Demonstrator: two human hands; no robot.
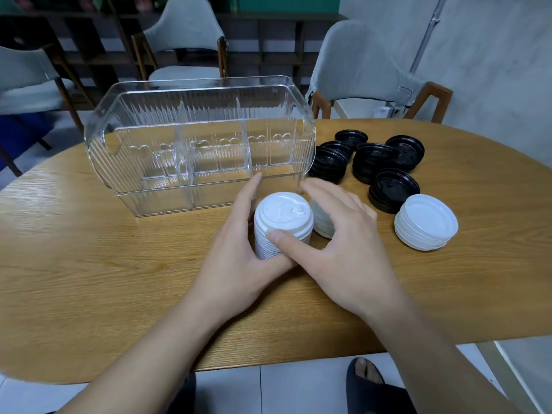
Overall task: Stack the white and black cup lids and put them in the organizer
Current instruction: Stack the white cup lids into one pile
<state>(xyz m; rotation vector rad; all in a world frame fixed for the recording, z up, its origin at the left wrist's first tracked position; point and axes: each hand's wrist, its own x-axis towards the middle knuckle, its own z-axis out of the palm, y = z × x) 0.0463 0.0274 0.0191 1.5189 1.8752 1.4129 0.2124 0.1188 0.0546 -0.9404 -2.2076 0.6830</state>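
A tall stack of white lids (282, 222) stands on the wooden table in front of the clear organizer (200, 144). My left hand (239, 255) wraps the stack from the left and below. My right hand (337, 246) presses its thumb on the stack's front and curls over a second white stack (322, 219) just to the right. Another low pile of white lids (425, 222) sits farther right. Several stacks of black lids (370, 162) lie right of the organizer, whose three compartments hold nothing.
The oval wooden table (119, 264) has its front edge close to me. Grey chairs (358, 70) stand behind the table. A sandalled foot (364, 375) shows on the tiled floor below.
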